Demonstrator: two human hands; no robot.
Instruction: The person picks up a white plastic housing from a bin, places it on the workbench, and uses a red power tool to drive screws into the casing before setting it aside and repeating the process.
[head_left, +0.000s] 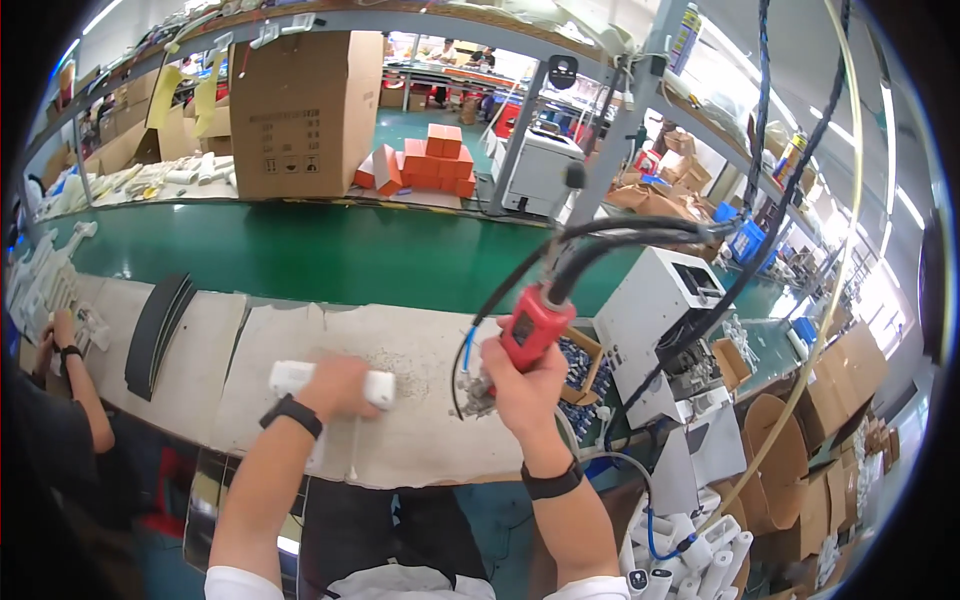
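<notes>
My left hand [335, 385] presses down on a white plastic part [330, 382] that lies flat on the worn cardboard mat [420, 430] in front of me; my fingers curl over its middle, so only its two ends show, and the part sits just left of centre on the mat. At about three o'clock from it, my right hand [522, 385] is closed around the red handle of a power screwdriver [530, 325], held upright with its tip pointing down close to the mat, near the part but not touching it. Black cables and a thin blue hose run up from the tool toward one o'clock.

Further at three o'clock a small box of blue pieces [580, 365] stands just beside the tool, and past it a white machine [665, 320]. At twelve o'clock the green conveyor belt [330, 255] runs across, with a big cardboard box [300, 110] and a stack of orange boxes [425, 160] beyond it. At nine o'clock dark curved strips [160, 325] lie on the mat, and another person's hand [62, 330] works at the far left.
</notes>
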